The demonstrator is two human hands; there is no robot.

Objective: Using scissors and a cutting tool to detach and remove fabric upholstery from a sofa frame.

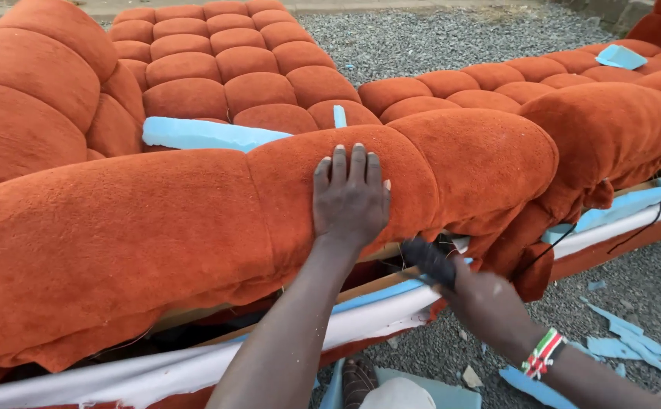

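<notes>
Nearest the camera, two bare forearms are seen reaching up to an orange padded roll (pixel 194 227) that lies across the frame, its long axis running left to right and dipping slightly toward the right end. The left hand (pixel 351 198) is laid flat on the roll's front face, fingers together and pointing up, palm pressed to the fabric, clamped on nothing. Just below and to the right, the right hand (pixel 485 303) is closed around a dark tool (pixel 429 260), which points up and left toward the roll's lower edge, where loose fabric hangs over a white frame rail (pixel 194 365). The tool's tip is blurred. Behind the roll, a blue foam strip (pixel 205 135) lies beside tufted orange cushions (pixel 224 68). Gravel (pixel 436 38) is seen beyond.
</notes>
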